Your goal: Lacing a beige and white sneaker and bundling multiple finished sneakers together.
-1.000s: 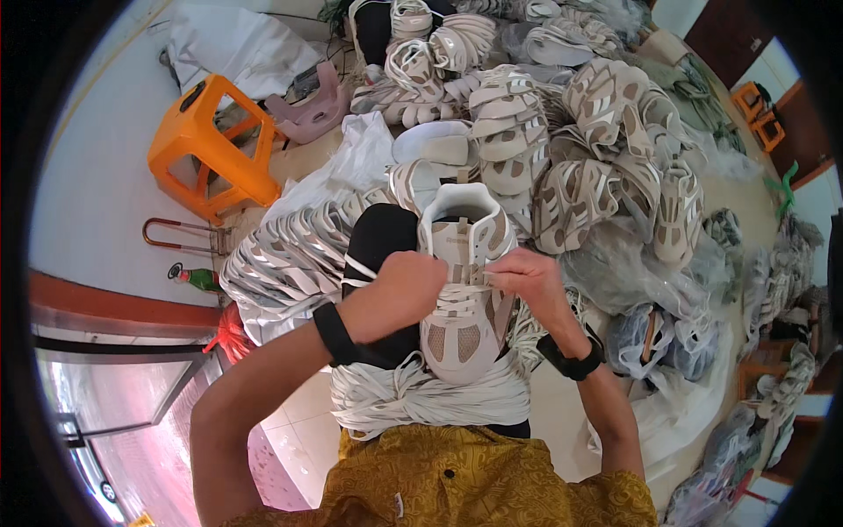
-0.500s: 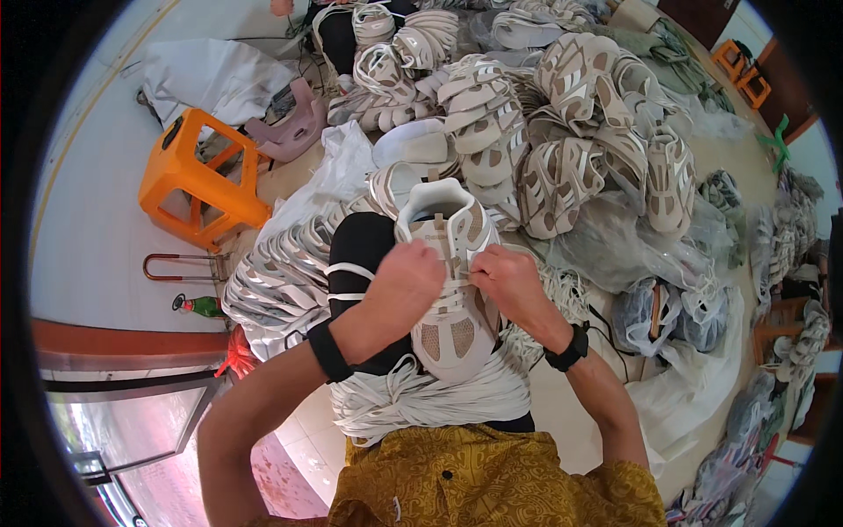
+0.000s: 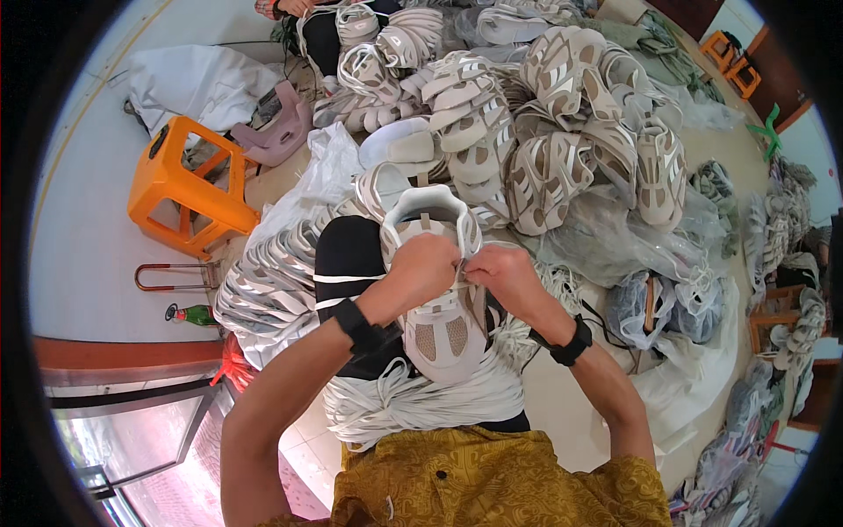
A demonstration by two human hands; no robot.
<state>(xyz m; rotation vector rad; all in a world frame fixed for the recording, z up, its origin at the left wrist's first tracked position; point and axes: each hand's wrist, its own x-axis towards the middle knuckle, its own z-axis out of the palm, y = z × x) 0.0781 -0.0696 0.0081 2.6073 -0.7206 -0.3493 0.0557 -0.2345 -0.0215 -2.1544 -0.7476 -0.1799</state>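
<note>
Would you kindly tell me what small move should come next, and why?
Probably draw the white lace through: the left hand and right hand meet at the right lacing edge of the shoe, while lace lies across the black-covered leg.

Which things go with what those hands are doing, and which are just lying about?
Seem to go with it:
left hand and right hand, both at the shoe
shoe
white laces bundled on the lap
shoe stack, probably, as it looks similar

Seem to be just about:
orange stool
green bottle
white sheet
</note>
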